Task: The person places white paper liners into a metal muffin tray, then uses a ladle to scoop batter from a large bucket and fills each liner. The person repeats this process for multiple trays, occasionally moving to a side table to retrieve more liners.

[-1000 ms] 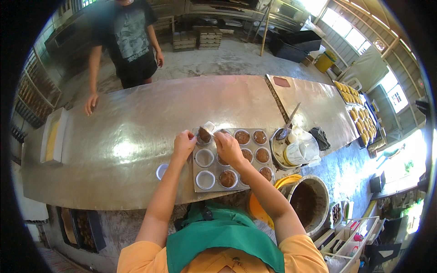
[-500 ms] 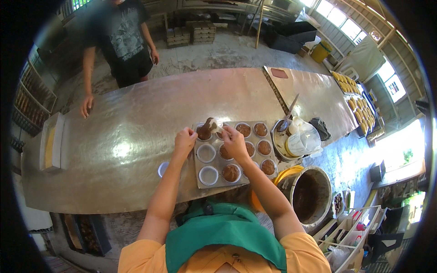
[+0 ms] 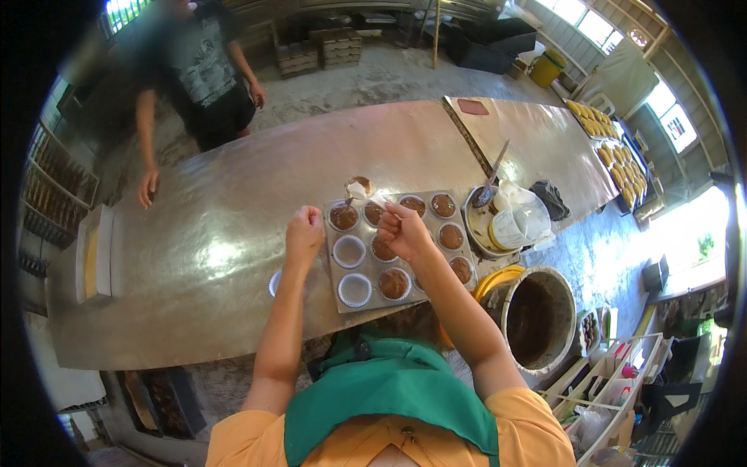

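Observation:
My right hand [image 3: 401, 231] grips the pale handle of a scoop [image 3: 359, 189]. Brown batter coats the scoop, which is tilted above the far left corner of a muffin tray [image 3: 367, 268]. Just below it, a paper liner [image 3: 343, 217] holds brown batter. Nearer to me in the same column, one paper liner [image 3: 348, 251] and another [image 3: 354, 289] are bare inside. Several other liners hold batter. Beside the tray's left edge my left hand [image 3: 304, 235] is raised, fingers closed; anything inside them is hidden. A loose liner [image 3: 275, 283] shows partly behind my left forearm.
A basin [image 3: 486, 247] with a batter-smeared utensil and clear plastic container stands right of the tray. Nearer is a large batter bucket [image 3: 537, 319]. A long box [image 3: 93, 253] sits at the table's left end. Across the table stands a person [image 3: 206, 74].
The scoop has moved away from the far left liner toward the table's far side and tipped differently. My left hand has drawn back leftward. The person's hand has lifted off the table edge.

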Tool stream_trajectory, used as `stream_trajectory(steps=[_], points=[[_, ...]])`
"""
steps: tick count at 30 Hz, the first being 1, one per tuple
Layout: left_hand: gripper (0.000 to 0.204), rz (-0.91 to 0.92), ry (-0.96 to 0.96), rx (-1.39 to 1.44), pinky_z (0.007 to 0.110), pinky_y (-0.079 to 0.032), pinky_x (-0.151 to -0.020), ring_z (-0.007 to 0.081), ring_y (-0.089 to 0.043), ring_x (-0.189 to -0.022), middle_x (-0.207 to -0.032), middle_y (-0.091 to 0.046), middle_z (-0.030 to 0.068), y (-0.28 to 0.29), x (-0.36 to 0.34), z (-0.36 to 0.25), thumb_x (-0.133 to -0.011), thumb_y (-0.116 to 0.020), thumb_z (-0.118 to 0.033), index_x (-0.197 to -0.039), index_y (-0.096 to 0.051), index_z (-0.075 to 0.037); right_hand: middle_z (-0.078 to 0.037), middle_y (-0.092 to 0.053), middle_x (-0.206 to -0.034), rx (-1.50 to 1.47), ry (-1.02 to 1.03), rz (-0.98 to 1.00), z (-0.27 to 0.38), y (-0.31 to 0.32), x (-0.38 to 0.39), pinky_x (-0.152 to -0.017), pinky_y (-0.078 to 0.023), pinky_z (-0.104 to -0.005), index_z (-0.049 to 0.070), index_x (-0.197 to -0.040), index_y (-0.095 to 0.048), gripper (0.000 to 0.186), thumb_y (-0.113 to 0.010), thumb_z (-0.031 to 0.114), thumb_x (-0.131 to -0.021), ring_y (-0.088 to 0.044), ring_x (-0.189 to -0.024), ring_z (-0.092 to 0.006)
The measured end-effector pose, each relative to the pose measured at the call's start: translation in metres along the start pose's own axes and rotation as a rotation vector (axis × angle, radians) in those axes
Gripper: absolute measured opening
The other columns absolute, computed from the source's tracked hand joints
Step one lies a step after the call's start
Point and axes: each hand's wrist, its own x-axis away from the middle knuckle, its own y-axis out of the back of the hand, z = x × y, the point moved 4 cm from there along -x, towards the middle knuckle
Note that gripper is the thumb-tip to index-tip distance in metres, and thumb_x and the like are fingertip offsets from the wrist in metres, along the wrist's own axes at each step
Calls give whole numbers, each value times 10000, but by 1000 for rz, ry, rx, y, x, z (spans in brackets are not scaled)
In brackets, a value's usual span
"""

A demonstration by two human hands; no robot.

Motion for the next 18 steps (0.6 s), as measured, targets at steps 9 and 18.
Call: stream_trajectory(steps=[9,18], points=[[155,65,-190,75,339,-487,-685,237,-612,-739,-853,-631,136,-16,36,-93,-858,-533,-44,-978,-625,-10,41,-290,-595,-206,217,159,99,29,145,-455,-243,-228,119,-758,-427,198,-540,150,-917,-281,-525,-82],[128,510,-339,132,327,-476,-660,229,-581,-704,-865,-604,124,-125,142,-210,-864,-554,-30,-973,-619,-15,-1,-407,-607,-2,633,-418,141,327,342,-472,-343,-248,91,-795,-533,190,-556,218,-934,-411,-555,-113]])
